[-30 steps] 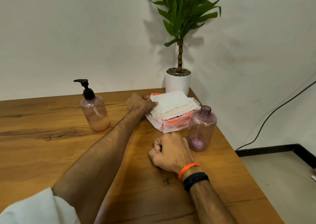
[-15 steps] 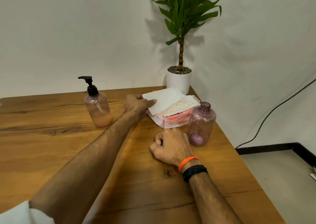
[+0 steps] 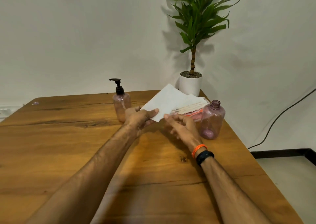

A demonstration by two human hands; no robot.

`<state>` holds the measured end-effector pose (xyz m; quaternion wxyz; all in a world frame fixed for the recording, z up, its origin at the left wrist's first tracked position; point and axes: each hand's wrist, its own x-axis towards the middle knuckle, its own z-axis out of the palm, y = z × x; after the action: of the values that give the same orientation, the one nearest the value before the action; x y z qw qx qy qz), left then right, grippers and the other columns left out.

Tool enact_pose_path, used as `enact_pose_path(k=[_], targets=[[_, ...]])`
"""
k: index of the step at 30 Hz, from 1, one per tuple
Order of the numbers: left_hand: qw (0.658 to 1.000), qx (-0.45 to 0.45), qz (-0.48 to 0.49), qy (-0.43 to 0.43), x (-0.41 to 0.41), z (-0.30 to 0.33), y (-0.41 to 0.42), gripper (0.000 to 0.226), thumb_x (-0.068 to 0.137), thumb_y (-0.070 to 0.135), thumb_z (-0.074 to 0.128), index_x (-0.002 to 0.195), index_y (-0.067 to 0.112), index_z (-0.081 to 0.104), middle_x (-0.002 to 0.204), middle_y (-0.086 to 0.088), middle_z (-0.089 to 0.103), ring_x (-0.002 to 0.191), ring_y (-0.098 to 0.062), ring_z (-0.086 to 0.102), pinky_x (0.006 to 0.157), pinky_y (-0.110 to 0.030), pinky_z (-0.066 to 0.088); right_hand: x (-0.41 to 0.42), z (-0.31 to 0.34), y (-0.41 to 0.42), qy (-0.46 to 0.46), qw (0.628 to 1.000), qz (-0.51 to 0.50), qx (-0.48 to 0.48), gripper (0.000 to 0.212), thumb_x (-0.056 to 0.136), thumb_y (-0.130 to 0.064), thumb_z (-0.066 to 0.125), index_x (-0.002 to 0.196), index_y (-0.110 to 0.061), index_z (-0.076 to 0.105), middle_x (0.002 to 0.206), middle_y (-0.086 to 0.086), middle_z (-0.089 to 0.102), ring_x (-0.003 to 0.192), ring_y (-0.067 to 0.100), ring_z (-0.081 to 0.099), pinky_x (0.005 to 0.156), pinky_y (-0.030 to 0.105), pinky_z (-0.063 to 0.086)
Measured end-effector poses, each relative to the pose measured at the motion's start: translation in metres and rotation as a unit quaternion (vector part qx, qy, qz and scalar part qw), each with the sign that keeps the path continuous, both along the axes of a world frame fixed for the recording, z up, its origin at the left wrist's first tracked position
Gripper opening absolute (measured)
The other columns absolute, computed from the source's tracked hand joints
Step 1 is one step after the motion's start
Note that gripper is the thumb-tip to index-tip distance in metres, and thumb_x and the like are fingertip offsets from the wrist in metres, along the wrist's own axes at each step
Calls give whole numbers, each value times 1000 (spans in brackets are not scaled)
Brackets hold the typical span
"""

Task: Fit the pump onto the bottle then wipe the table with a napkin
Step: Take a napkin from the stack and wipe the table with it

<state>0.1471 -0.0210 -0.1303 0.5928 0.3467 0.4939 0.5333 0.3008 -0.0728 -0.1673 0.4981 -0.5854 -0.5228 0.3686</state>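
A: What is sitting nearest to us?

B: The table (image 3: 51, 155). It is brown wood, and two bare arms are reaching out over it.

A: What is the right hand (image 3: 182, 127) doing?

B: It is hanging just above the table with its fingers loosely bent. One fingertip is reaching toward the near corner of the napkin (image 3: 168, 102). I cannot tell if it is touching. It is not holding anything. An orange band (image 3: 198, 149) and a black band (image 3: 204, 157) are sitting on that wrist.

A: And the left hand (image 3: 140, 119)?

B: It is pinching the napkin. The thumb is lying on top of the paper and the fingers are going under it. The white napkin is lifting up off the table and tilting away to the far right.

A: Where is the bottle?

B: There are two. The open bottle (image 3: 212, 121) is standing just right of the right hand, with no top on it. The pump bottle (image 3: 121, 106) is standing just behind the left hand, and the black pump (image 3: 118, 86) is sitting on it.

A: What is lying past the hands?

B: A pile of napkins (image 3: 191, 106) in a clear wrapper, between the two bottles.

A: And farthest away?

B: A plant (image 3: 196, 27) is growing in a white pot (image 3: 190, 85) at the far corner, by the wall.
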Motion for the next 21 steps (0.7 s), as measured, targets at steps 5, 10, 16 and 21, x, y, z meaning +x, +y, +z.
enact_pose_path(k=[5,10,16,21], targets=[[999,-28,-11,41,-24,-6,-38,41,66,0,84,102,2,63,100,-16,72,74,-27,75,46,-28,56,-25,10,-8,138,990,-23,-18,33,81,-43,73,89,-12,73,80,-4,72,58,6,59,43,17,41],[995,-24,-41,92,-49,-5,-58,42,66,9,86,103,6,65,100,-11,73,81,-26,74,56,-33,61,-44,10,-7,118,992,-20,-27,10,83,-25,74,87,-15,73,85,-3,74,74,12,64,50,19,46],[992,22,-26,125,-85,8,-66,35,76,11,79,107,6,63,106,-9,72,89,-20,73,65,-29,62,-56,18,-6,96,988,97,-69,27,79,-26,77,103,-17,73,102,1,75,90,19,72,69,28,59],[992,12,-13,121,-113,4,-72,33,75,4,79,103,6,63,104,-10,72,84,-17,73,56,-24,58,-81,22,-6,85,980,158,-86,26,77,-26,79,100,-16,72,98,0,76,87,18,73,65,27,57]])
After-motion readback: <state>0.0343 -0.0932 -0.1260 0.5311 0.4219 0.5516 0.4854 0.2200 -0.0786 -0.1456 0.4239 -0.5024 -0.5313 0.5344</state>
